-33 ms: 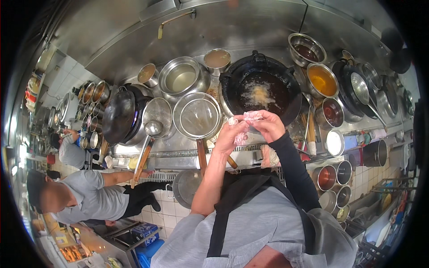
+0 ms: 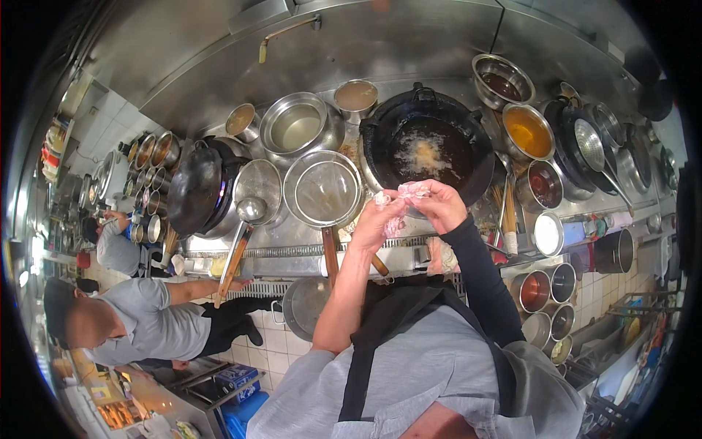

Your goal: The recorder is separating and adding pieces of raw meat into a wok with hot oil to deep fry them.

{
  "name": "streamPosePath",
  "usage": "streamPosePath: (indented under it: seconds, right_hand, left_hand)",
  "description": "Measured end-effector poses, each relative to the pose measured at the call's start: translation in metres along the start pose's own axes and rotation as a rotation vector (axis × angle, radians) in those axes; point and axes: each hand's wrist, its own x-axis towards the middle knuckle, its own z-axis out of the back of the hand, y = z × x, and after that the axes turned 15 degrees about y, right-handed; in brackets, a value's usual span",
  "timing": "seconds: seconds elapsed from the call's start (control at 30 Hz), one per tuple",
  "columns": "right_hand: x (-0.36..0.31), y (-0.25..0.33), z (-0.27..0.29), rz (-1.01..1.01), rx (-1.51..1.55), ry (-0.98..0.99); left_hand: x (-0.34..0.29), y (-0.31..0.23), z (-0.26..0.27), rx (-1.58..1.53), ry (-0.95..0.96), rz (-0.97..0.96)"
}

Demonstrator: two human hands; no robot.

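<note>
In front of my chest, at the near edge of a large black wok [image 2: 376, 143], both hands are closed on a crumpled pink-and-white cloth [image 2: 395, 225]. My left hand [image 2: 371, 225] grips its lower, bunched part. The fingers of my right hand [image 2: 441, 211] pinch a paler fold [image 2: 414, 189] a little higher up. Some of the cloth is hidden inside my fingers. Beyond them, dark oil in the wok bubbles around a golden, frothy patch [image 2: 425, 156]. A round wire strainer [image 2: 322, 192] with a wooden handle lies to the left of my left hand.
A ladle [image 2: 251, 210] rests across another strainer farther left, near a tilted black wok [image 2: 196, 192]. Pots of liquid [image 2: 322, 110] line the back. Right of the wok stand sauce bowls [image 2: 528, 133] and a perforated skimmer [image 2: 589, 146]. A co-worker [image 2: 150, 314] stands at left, one arm reaching toward the stove.
</note>
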Motion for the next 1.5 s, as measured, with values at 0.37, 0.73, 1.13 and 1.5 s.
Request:
streamPosePath:
  seconds: [0.37, 0.73, 1.13, 1.5]
  right_hand:
    - [-0.004, 0.006, 0.014, 0.095, -0.532, -0.205]
    - [-0.003, -0.031, 0.033, -0.142, -0.295, -0.121]
    - [-0.010, -0.035, 0.018, -0.143, -0.354, -0.224]
    - [-0.015, -0.042, 0.032, 0.005, 0.192, -0.218]
  left_hand:
    - [0.001, 0.004, 0.022, 0.292, -0.105, -0.114]
    - [0.003, 0.006, -0.006, 0.347, -0.044, 0.004]
    - [0.000, -0.005, 0.006, 0.374, -0.321, -0.011]
    - [-0.007, 0.010, 0.018, 0.325, -0.295, 0.005]
